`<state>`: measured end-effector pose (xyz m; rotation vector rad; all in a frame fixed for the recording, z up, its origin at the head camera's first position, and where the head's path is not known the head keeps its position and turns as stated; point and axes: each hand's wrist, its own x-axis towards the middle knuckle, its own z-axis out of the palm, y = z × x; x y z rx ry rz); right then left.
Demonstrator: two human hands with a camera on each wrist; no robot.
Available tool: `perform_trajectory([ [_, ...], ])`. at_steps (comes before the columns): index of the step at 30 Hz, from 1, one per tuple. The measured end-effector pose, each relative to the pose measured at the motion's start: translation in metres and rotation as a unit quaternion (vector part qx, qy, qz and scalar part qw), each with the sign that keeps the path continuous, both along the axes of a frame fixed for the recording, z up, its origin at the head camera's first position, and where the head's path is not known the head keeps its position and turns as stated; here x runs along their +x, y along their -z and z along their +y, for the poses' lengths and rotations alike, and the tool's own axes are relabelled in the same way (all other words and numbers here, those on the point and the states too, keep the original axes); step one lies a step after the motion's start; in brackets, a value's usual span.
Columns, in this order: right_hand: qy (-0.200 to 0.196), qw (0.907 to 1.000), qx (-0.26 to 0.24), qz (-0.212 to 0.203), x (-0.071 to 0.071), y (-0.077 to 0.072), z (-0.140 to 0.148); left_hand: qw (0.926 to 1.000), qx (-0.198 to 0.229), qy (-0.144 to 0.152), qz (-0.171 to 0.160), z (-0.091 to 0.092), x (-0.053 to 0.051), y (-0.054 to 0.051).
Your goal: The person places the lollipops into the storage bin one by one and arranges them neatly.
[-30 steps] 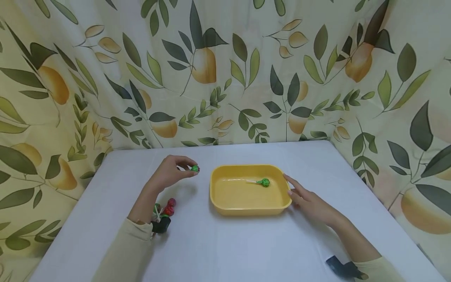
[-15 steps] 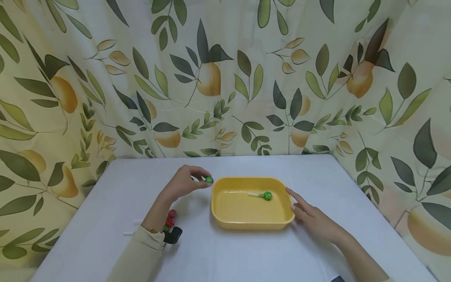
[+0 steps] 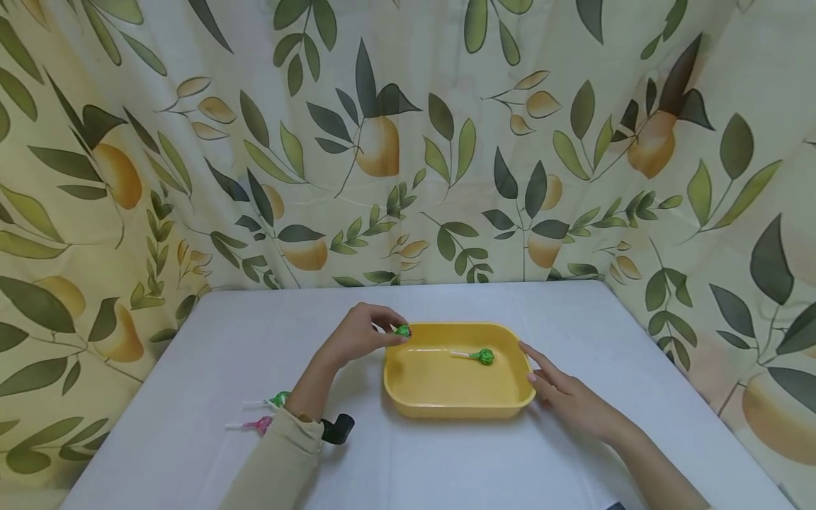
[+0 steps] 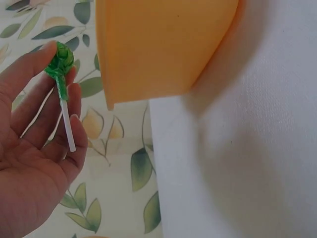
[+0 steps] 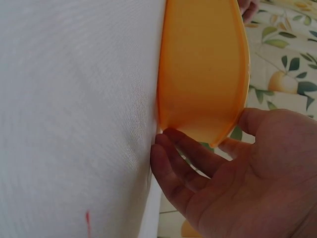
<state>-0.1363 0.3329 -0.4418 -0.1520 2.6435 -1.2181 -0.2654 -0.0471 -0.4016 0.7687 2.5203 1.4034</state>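
My left hand [image 3: 362,331] is at the left rim of a yellow tray [image 3: 446,411]. Between thumb and fingertips it pinches a green-wrapped lollipop [image 4: 61,62] by the head; the white stick hangs down beside the palm in the left wrist view. Inside the tray lies another green lollipop [image 3: 486,356], its stick pointing left. My right hand [image 3: 570,397] rests against the tray's right end, thumb and fingers fairly straight. In the right wrist view those fingertips touch the tray's outer wall [image 5: 203,69].
On the white tablecloth [image 3: 446,467], a green lollipop [image 3: 278,399] and a pink lollipop [image 3: 261,425] lie left of the tray, partly hidden by my left forearm. A black wrist camera mount [image 3: 338,429] sticks out from the left sleeve. Patterned curtains [image 3: 408,177] stand behind the table.
My left hand has moved right with its green lollipop, from the table's left side to the tray's left rim. The head view has tilted up slightly. My right hand stays at the tray.
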Motion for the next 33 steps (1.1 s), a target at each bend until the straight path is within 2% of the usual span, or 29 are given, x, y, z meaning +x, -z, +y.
perform_trajectory([
  [16,-0.001,0.9999,-0.003,0.013,0.003,0.001,0.003,0.9995,0.011,0.03,-0.003,0.034,-0.003,0.007],
  [26,-0.004,0.9999,-0.007,0.015,0.003,0.001,0.004,0.9988,0.023,0.035,-0.025,0.057,-0.001,0.015],
  [33,0.0,1.0,-0.002,0.004,0.001,0.001,0.001,0.9986,0.022,0.04,-0.026,0.071,0.0,0.019],
])
